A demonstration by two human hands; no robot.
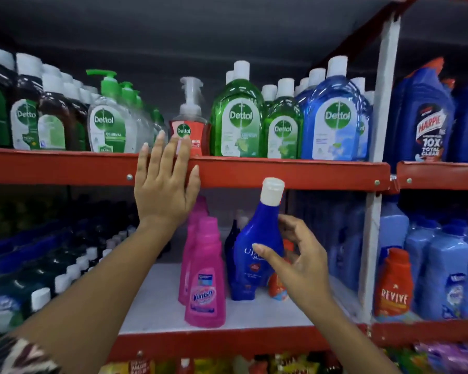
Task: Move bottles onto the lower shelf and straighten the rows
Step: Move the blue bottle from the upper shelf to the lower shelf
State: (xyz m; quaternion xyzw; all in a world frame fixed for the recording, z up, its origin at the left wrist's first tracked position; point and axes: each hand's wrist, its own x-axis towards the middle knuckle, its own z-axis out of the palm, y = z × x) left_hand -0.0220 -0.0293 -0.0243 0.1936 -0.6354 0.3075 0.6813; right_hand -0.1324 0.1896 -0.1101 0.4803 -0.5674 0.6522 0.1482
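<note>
My right hand grips a dark blue bottle with a white cap, tilted a little to the right, its base on the white lower shelf. Two pink Vanish bottles stand just left of it, one behind the other. A small red bottle shows behind my right hand. My left hand lies flat with fingers spread against the red front rail of the upper shelf, fingertips near a red Dettol pump bottle. It holds nothing.
The upper shelf carries brown, clear, green and blue Dettol bottles. Dark bottles with white caps fill the lower shelf's left side. A white upright separates the bay with Harpic, light blue bottles and a red Revive bottle.
</note>
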